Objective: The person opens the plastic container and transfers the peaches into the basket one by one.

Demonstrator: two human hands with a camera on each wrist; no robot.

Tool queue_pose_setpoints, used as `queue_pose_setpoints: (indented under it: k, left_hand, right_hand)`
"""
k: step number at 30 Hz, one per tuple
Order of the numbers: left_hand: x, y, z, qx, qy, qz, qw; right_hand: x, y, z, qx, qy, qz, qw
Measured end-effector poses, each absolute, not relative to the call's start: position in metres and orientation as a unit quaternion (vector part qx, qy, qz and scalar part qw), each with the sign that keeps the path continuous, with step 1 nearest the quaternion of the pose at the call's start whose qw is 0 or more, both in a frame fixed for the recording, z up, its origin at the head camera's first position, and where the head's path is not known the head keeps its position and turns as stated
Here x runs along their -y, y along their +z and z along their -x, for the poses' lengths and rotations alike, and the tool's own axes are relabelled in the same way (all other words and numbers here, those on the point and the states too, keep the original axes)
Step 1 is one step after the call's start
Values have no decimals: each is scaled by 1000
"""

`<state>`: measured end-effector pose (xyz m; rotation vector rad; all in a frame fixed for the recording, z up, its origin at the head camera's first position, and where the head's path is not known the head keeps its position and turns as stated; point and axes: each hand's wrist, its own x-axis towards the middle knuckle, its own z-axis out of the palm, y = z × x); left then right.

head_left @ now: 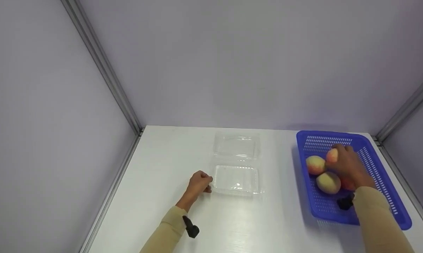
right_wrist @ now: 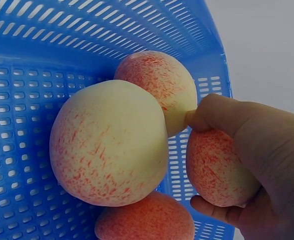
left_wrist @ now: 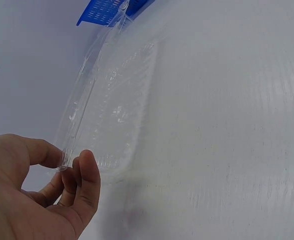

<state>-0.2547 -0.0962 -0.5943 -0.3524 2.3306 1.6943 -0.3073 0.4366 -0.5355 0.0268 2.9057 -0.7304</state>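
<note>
My left hand (head_left: 199, 182) pinches the left edge of a clear plastic clamshell box (left_wrist: 117, 107) between thumb and fingers. The box lies opened out on the white table, its lid half (head_left: 235, 146) behind its base half (head_left: 236, 178). Inside the blue basket, my right hand (head_left: 345, 165) has its thumb and fingers curled round a peach (right_wrist: 219, 167), red and pale yellow. Around it lie other peaches: a pale one (right_wrist: 109, 142) closest to the wrist camera, another (right_wrist: 154, 82) behind it, and a redder one (right_wrist: 147, 220) below.
The slotted blue basket (head_left: 308, 196) stands at the table's right side, close to the back wall. Grey walls (head_left: 232, 70) with metal corner rails enclose the white table (head_left: 155, 161) at the back and on both sides.
</note>
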Motion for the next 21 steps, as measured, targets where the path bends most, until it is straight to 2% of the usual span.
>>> queue_pose_setpoints:
  k: [7, 21]
  left_hand:
    - [97, -594, 254, -791, 592, 106, 115]
    - [98, -594, 254, -794, 586, 113, 114]
  right_hand:
    - [-442, -539, 307, -971, -236, 4, 50]
    - [-445, -545, 307, -971, -232, 6, 57]
